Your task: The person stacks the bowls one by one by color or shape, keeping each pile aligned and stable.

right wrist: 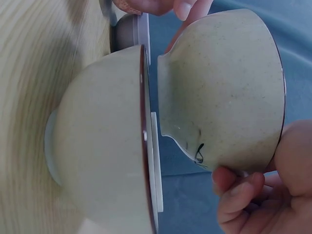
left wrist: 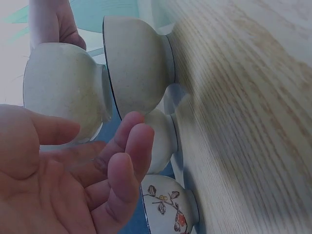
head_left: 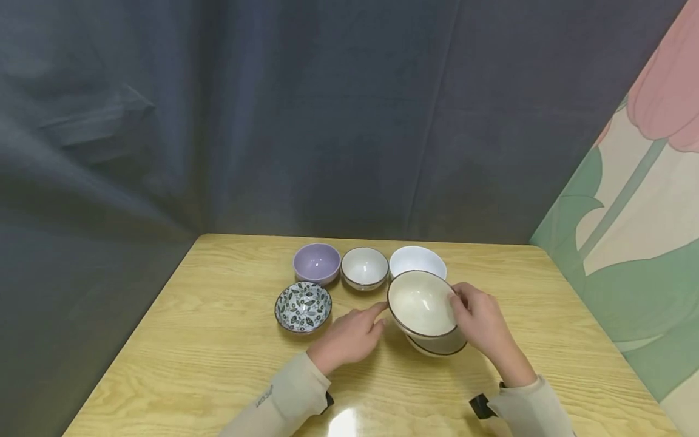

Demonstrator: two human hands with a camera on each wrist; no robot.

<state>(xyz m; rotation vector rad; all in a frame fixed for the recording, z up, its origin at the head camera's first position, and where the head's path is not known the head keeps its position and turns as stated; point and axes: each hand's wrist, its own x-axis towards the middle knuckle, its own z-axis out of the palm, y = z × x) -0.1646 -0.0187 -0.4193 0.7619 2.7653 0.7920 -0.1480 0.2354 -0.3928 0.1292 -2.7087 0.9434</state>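
Observation:
My right hand [head_left: 483, 318] pinches the right rim of a cream bowl [head_left: 422, 303] with a dark brown rim, thumb inside and fingers under the outer wall. The bowl is held tilted above a second, larger cream bowl [head_left: 441, 346] that stands on the table. In the right wrist view a gap shows between the raised bowl's foot [right wrist: 163, 95] and the lower bowl's rim. My left hand [head_left: 349, 337] reaches to the raised bowl's left side, its extended index fingertip at the wall and its other fingers loosely bent.
Along the back of the wooden table [head_left: 207, 352] stand a purple bowl [head_left: 317, 264], a small dark-rimmed white bowl [head_left: 364, 267] and a plain white bowl [head_left: 416, 261]. A leaf-patterned bowl [head_left: 303, 308] is left of my left hand. A dark curtain [head_left: 327, 121] hangs behind.

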